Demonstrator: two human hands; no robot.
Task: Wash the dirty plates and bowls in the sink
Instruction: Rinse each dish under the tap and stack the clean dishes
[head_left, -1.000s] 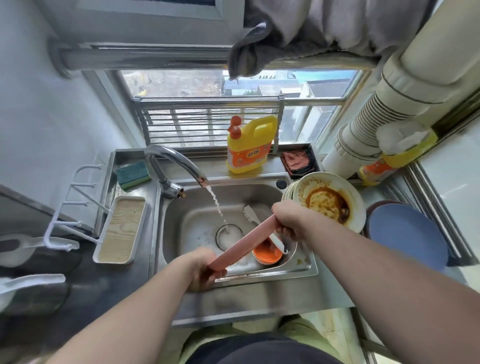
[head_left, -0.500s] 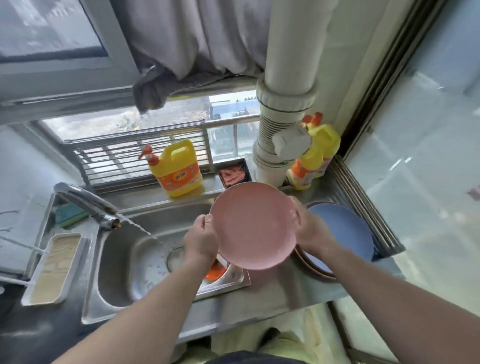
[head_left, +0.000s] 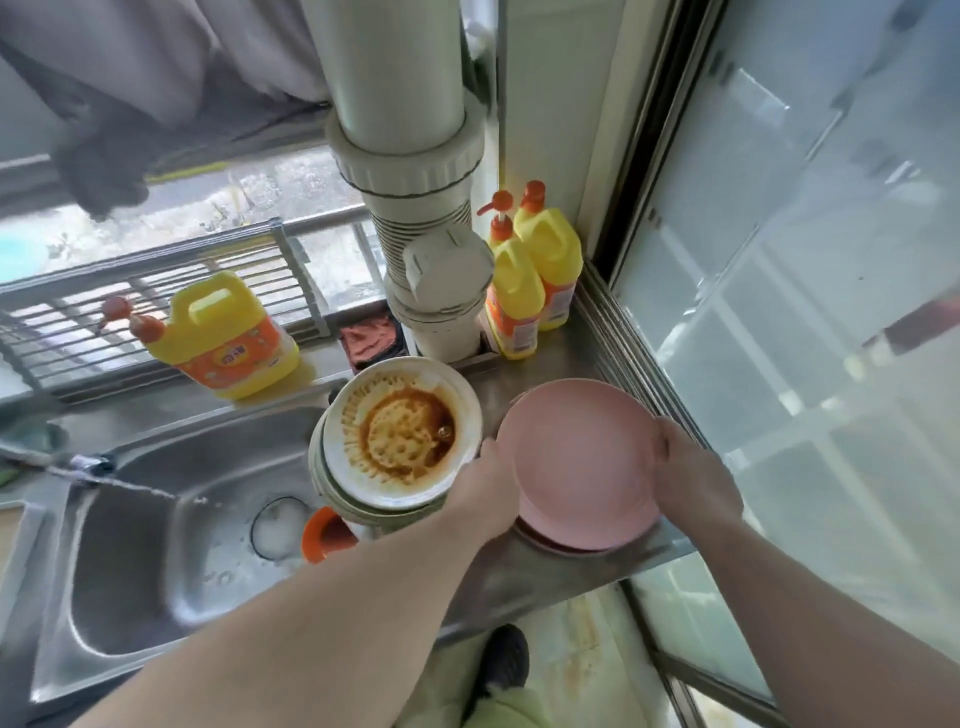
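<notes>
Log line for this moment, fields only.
hands: both holding pink plate | place: counter right of sink | tap: running | dirty stack: untouched

The shiny metal table (head_left: 561, 577) has a sink (head_left: 156, 561) sunk into it, and everything here is placed from that sink. Behind the sink stands a big yellow soap jug (head_left: 228, 338), and to the right of the jug sit a small dark tray (head_left: 371, 340), a fat white pipe (head_left: 441, 312) and two yellow pump bottles (head_left: 535, 280) in the far corner. At the sink's right edge sits a pile of dirty dishes (head_left: 400, 441), and further right a stack of pink plates (head_left: 582, 467) lies on the table.
</notes>
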